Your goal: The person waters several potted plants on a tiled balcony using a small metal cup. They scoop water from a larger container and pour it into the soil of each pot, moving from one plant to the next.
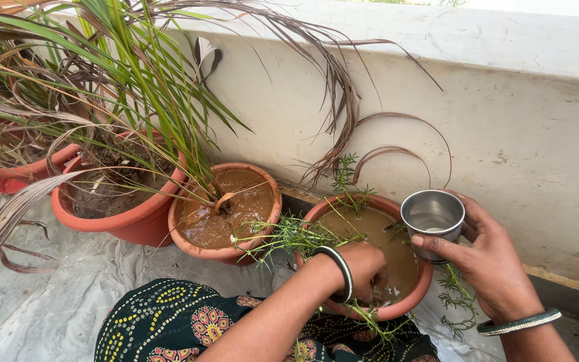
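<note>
Steel tumbler gripped in right hand at lower right of frame, left hand curled down in muddy water of terracotta pot, can't tell what it's grasping, 3 more pots on the left

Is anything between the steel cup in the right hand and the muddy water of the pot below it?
Nothing solid: the steel cup in the right hand sits over the pot rim. Only thin green sprigs and the left hand, dipped in the water, occupy that pot.
</note>
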